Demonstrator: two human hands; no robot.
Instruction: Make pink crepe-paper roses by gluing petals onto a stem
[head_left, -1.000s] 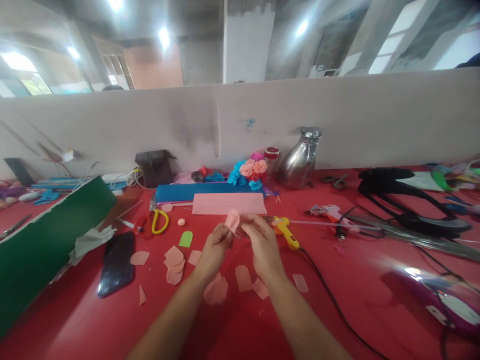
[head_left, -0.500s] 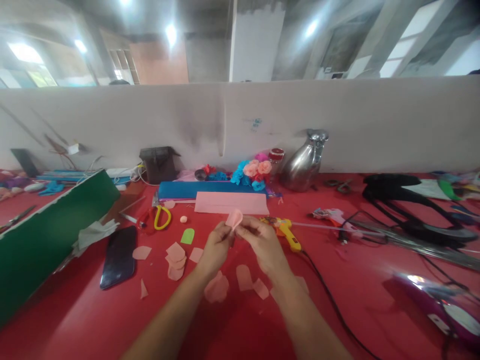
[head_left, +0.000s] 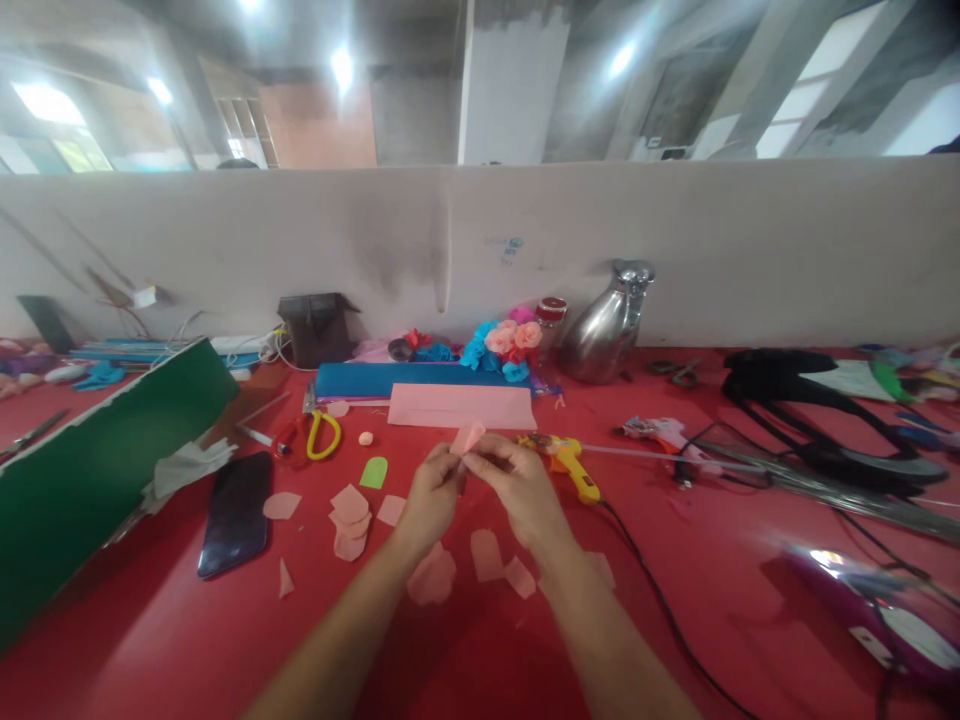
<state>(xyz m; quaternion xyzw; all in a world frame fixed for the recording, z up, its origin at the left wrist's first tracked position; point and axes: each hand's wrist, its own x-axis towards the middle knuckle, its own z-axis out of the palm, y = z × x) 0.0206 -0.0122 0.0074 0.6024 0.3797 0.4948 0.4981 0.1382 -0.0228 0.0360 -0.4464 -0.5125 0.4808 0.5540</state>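
Note:
Between both hands is a pink paper petal (head_left: 469, 438), held up over the red table (head_left: 300, 650). My left hand (head_left: 433, 495) pinches its left side, and my right hand (head_left: 519, 485) pinches it from the right with thumb and fingers. Part of the petal is hidden by the fingertips. Below and to the left lie cut pink petals (head_left: 351, 515) in a small pile. More pink pieces (head_left: 433, 575) rest under my wrists. A green petal-shaped template (head_left: 374, 472) and a small pale ball (head_left: 366, 438) are left of my hands.
A yellow hot glue gun (head_left: 577, 470) with a black cord lies right of my hands. Yellow-handled scissors (head_left: 322, 436) and a dark phone (head_left: 236, 515) are on the left. Behind are folded pink paper (head_left: 461, 408), paper flowers (head_left: 514, 340) and a steel jug (head_left: 607, 330).
The petal between my fingers has changed shape, its rounded top now looking more folded and tilted to the right. Both hands stay in nearly the same place.

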